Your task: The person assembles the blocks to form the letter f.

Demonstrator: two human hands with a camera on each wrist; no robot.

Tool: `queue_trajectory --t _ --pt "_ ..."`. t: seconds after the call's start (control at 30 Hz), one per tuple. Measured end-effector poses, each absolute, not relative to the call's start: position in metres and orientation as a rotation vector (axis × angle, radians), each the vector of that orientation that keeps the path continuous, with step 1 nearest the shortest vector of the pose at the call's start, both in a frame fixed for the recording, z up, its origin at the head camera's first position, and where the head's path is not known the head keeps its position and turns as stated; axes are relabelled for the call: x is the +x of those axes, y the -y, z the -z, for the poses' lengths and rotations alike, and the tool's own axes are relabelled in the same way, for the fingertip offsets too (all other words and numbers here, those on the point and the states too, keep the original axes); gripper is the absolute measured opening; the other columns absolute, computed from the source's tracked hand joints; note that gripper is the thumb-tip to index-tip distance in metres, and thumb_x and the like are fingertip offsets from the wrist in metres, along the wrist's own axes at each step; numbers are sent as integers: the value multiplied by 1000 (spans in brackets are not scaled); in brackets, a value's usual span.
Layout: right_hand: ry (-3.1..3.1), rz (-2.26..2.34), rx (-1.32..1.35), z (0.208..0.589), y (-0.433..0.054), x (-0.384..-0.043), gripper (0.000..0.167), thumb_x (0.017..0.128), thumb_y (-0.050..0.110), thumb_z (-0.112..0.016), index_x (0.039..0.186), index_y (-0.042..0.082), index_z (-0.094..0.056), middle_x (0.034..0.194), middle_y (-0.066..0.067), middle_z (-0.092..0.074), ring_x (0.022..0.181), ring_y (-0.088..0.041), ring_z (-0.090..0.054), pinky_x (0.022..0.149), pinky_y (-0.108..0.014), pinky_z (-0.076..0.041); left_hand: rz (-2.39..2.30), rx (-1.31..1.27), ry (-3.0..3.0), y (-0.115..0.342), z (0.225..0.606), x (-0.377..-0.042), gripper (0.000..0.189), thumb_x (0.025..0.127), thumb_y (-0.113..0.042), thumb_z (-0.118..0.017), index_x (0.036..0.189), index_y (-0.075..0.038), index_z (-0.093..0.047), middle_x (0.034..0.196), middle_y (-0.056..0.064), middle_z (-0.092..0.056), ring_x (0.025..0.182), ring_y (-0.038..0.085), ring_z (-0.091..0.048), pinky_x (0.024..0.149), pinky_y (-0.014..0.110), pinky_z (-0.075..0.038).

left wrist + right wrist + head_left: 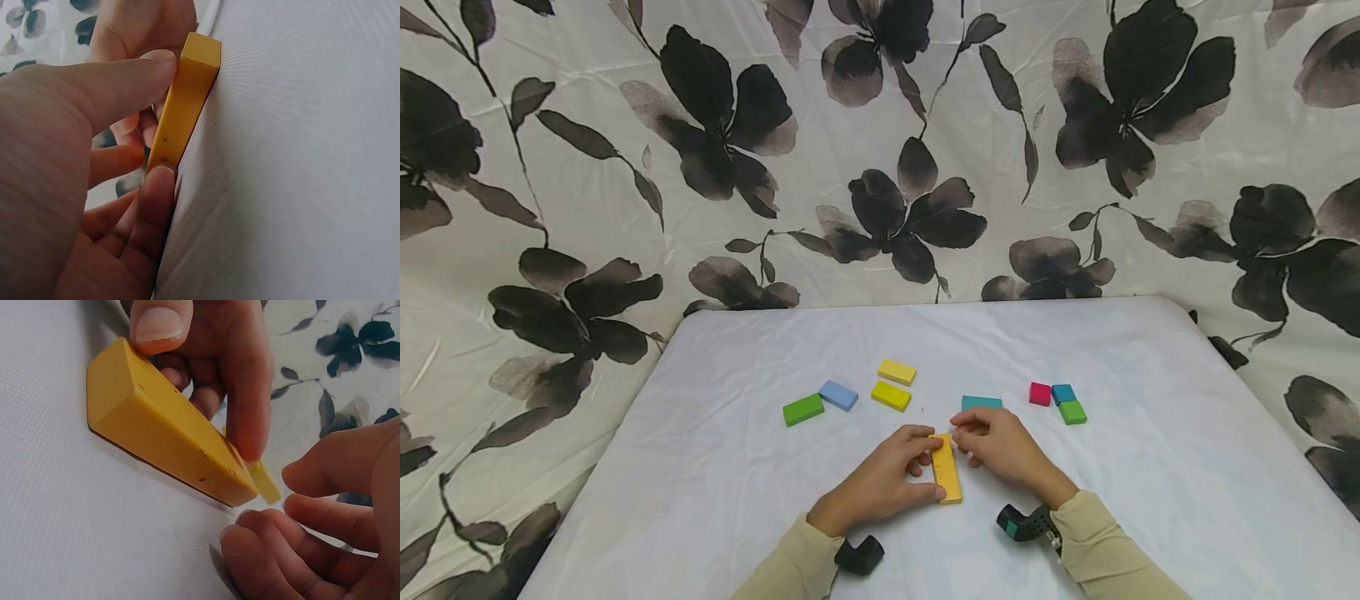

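my left hand (878, 479) pinching the amber block (947, 473) between thumb and finger, my right hand (1006, 446) beside it, fingers loosely curled, teal block (981, 402) beyond

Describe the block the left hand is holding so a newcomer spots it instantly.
On the white-covered table, look toward the near side. There the left hand holds an orange-yellow block end to end, with the right hand just beside it. This block looks longer and more orange than the two yellow blocks farther back.
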State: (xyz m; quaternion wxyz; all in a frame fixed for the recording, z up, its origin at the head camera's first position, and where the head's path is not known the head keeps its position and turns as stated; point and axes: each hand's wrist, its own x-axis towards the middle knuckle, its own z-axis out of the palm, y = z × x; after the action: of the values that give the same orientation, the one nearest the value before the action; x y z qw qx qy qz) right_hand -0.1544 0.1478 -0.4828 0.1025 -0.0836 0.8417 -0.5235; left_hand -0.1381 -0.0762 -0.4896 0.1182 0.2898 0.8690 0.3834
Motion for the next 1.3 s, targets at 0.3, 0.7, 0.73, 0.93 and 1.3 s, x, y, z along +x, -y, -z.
queue_trajectory --t 0.3,0.7,0.73,0.93,1.3 --pt "-2548 1520 -223 480 -154 -157 25 95 18 -69 117 5 -70 94 -2 -70 73 -18 -64 65 -30 -56 -1123 861 -2550 77 489 -138 59 87 -34 -80 137 -10 -61 144 3 -46 93 0 -56 85 18 -50" --pt "-2610 1537 -195 478 -170 -165 24 96 17 -69 118 7 -69 98 -3 -70 77 -19 -65 66 -29 -56 -1139 861 -2570 80 488 -137 57 87 -33 -80 137 -14 -62 146 2 -45 100 2 -57 86 19 -50" --pt "-2616 1535 -194 478 -171 -166 25 96 18 -69 118 7 -69 98 -3 -70 77 -19 -65 66 -30 -56 -1144 859 -2575 81 488 -137 56 87 -32 -80 137 -14 -62 146 2 -46 100 3 -57 86 19 -50" --pt "-2649 1534 -178 477 -179 -170 26 96 19 -68 119 7 -69 94 -5 -68 73 -21 -65 66 -31 -56 -1135 845 -2610 87 488 -137 53 88 -30 -80 136 -17 -63 143 -1 -49 103 3 -58 88 20 -51" --pt "-2742 1542 -164 478 -193 -175 29 96 17 -67 120 1 -68 102 -9 -68 79 -20 -65 67 -28 -55 -1141 972 -2566 97 491 -140 42 92 -31 -75 132 -20 -67 136 -9 -54 114 7 -54 87 22 -51"
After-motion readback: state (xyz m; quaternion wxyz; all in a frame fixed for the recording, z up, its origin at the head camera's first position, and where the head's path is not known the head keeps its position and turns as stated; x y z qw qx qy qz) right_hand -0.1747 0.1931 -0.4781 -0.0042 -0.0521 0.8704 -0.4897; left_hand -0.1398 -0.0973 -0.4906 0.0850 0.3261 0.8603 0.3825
